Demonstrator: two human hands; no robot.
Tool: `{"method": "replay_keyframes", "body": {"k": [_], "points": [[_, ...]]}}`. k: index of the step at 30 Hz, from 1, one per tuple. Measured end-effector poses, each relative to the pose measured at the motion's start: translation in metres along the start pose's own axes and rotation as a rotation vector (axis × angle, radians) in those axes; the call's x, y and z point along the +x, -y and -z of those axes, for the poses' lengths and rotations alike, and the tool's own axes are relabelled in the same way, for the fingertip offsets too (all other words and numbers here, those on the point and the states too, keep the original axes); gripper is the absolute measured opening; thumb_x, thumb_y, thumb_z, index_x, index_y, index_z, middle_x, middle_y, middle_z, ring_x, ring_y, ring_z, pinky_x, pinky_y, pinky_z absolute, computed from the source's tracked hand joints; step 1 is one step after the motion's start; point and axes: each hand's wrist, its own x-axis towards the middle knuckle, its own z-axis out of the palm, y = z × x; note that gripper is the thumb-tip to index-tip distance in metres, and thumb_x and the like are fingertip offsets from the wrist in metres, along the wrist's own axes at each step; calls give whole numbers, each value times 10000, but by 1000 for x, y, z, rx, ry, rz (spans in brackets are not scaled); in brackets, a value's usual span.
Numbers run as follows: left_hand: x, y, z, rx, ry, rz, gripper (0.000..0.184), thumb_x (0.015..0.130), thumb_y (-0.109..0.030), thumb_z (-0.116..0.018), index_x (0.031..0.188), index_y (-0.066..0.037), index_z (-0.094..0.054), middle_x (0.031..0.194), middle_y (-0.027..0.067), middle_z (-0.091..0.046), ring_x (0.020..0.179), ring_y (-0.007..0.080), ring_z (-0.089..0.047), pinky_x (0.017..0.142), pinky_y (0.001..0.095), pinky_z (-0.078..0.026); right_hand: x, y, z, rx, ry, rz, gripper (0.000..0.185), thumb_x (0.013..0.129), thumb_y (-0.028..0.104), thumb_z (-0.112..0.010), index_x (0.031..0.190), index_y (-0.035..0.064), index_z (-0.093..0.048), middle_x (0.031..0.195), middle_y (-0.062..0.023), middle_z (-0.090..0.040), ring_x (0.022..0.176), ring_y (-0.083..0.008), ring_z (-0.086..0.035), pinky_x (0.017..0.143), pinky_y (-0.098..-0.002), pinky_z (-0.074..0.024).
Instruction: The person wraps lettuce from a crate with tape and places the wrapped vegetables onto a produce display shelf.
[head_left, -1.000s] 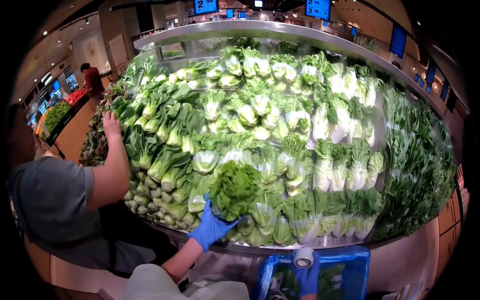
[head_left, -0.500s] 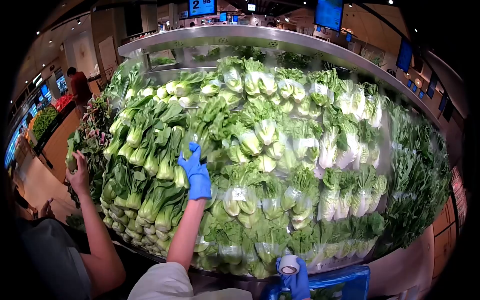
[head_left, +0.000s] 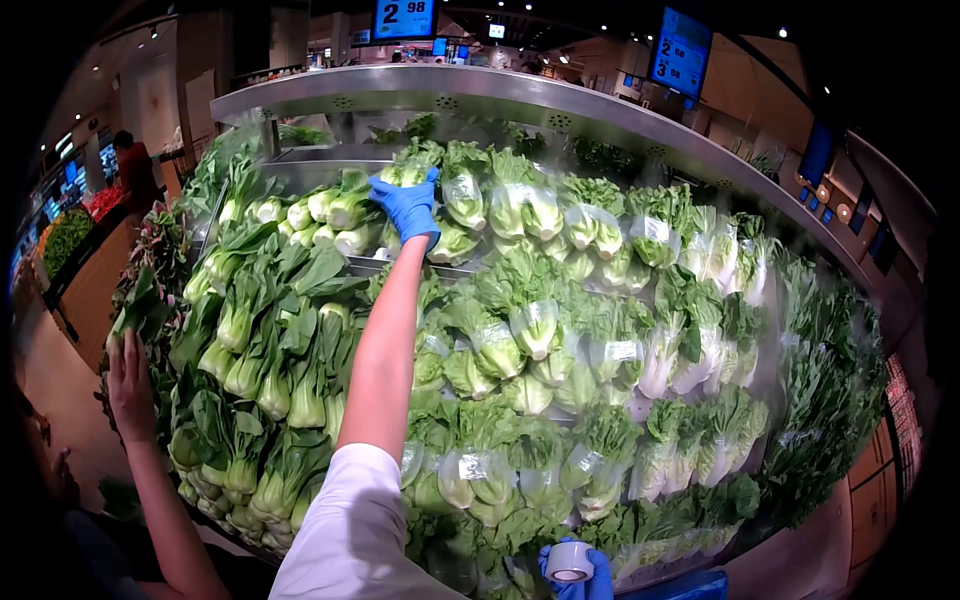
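Observation:
My left hand (head_left: 405,207), in a blue glove, reaches to the top row of the display. Its fingers and thumb are around the base of a leafy green lettuce (head_left: 415,160), whose leaves point up and away. Pale bok choy (head_left: 345,208) lies just left of it, and bagged lettuce (head_left: 465,195) stands to its right. At the bottom edge my right hand (head_left: 592,582), also blue-gloved, holds a roll of tape (head_left: 570,562) with its round core facing me. Part of this hand is cut off by the frame.
At left, another person's bare hand (head_left: 128,385) touches a leafy green. Rows of bok choy (head_left: 245,360) and bagged lettuce (head_left: 490,475) fill the tiered shelves. A metal rail (head_left: 440,82) curves above, under mist. A blue crate edge (head_left: 690,585) shows below.
My left hand has moved up and away to the top row with the lettuce. My right hand keeps the tape low. The other person's fingers have straightened.

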Motion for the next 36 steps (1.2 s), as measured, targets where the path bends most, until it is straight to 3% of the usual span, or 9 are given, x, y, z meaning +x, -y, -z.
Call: {"method": "replay_keyframes", "body": {"k": [6,10,17,19,21,27,29,35,36], "points": [[0,-32,19,57,124,-266,928,544,-617,-727,1065,67,-378,1080,287,-433,983,417,-465,849,444,-406,10,7,-12,-64,40,-75,329,883,341,-458,1014,70,-591,815,-24,-633,528,-67,-520,400,-160,-359],[11,-5,12,114,335,-388,898,694,-522,-666,1380,-128,-240,1113,320,-409,999,449,-452,852,460,-394,36,-10,-2,-75,5,14,343,882,331,-465,1008,37,-587,817,-41,-632,566,-83,-541,430,-171,-391],[29,-10,14,129,352,-332,1009,632,-597,-677,1293,50,-272,1182,309,-385,954,440,-515,778,450,-465,35,0,-16,-55,70,-58,348,874,286,-485,1018,-20,-564,891,-97,-628,760,-170,-599,641,-241,-496],[32,36,-37,213,22,-698,962,650,-598,-662,1230,85,-311,1185,303,-389,941,431,-525,772,446,-473,39,1,-9,-22,166,-95,363,871,297,-489,1044,-15,-559,920,-104,-633,797,-184,-611,667,-261,-511],[16,24,-15,384,344,-351,1008,702,-680,-532,1286,97,-263,1249,281,-375,1048,416,-494,854,437,-440,42,-1,-1,-59,143,-102,371,866,299,-499,1065,-9,-555,949,-105,-634,820,-193,-616,674,-269,-515],[27,21,24,497,395,-417,926,737,-718,-423,1248,49,-338,1239,282,-407,964,413,-548,817,466,-449,37,-1,-11,-53,164,-79,349,860,309,-516,1051,22,-570,926,-78,-638,778,-172,-616,621,-242,-505],[36,9,40,333,549,-203,862,755,-692,-431,1231,24,-381,1183,300,-453,1018,423,-508,852,463,-423,34,0,-9,-50,149,-83,348,858,317,-519,1049,31,-574,925,-75,-641,774,-166,-616,611,-232,-500],[20,4,62,71,177,-271,497,896,-389,-432,1164,28,-480,1080,254,-534,1007,399,-501,900,416,-382,48,-5,31,-8,114,-143,354,848,332,-537,1054,47,-575,930,-67,-641,756,-151,-618,572,-201,-494],[5,-5,73,-57,143,-359,422,904,-299,-433,1164,29,-483,1078,218,-543,987,347,-518,889,383,-393,62,-11,45,74,205,-92,394,823,316,-545,1074,13,-526,985,-158,-586,854,-263,-577,715,-334,-479]]}}
